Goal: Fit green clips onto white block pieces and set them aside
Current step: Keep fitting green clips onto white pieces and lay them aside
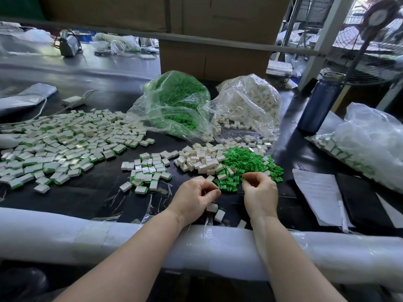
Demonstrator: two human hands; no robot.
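Across your dark worktable (91,192) lie finished clipped blocks (54,147) at left, then your left hand (194,199) with fingers curled over a white block (212,207), then your right hand (260,192), pinched on something unclear, beside loose green clips (246,164).

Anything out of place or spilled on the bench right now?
Three loose white block pieces lie near the table's padded front edge, under the left hand, apart from the sorted piles. Both clear plastic bags, green clips and white blocks, gape open, contents spilling onto the black tabletop.
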